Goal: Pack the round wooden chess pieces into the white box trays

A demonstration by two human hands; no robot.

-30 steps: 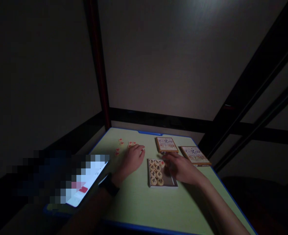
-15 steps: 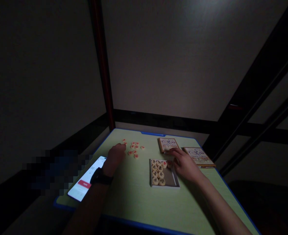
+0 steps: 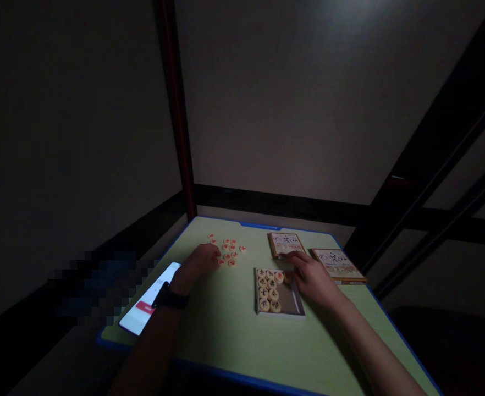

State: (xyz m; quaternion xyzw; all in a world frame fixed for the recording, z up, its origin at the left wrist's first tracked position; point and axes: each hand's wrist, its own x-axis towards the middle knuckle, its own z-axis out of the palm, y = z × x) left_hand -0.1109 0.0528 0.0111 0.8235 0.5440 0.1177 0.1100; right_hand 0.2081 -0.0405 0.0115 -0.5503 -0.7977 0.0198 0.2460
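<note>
My left hand (image 3: 201, 260), with a dark band at its wrist, is at the near left of a loose group of Chinese chess pieces (image 3: 226, 247) with red characters. Its fingers are curled down on one piece (image 3: 220, 263) at the group's edge. My right hand (image 3: 314, 278) is over the upper right corner of a shallow box (image 3: 286, 301), fingers bent but apart. Close to its fingertips lies a shaded piece (image 3: 287, 277) in the box's top row. Several pieces with black characters (image 3: 263, 293) and one red piece (image 3: 279, 277) fill the box's left and top.
A lit phone (image 3: 147, 302) lies by the table's left edge, partly behind my left forearm. Two printed box lids or boxes (image 3: 286, 242) (image 3: 336, 264) lie at the back right. The green table (image 3: 226, 330) has a blue rim; walls stand behind it.
My left hand has shifted slightly right and nearer, from the far left pieces to the near edge of the group. The right hand stays at the box corner, its piece showing a little more.
</note>
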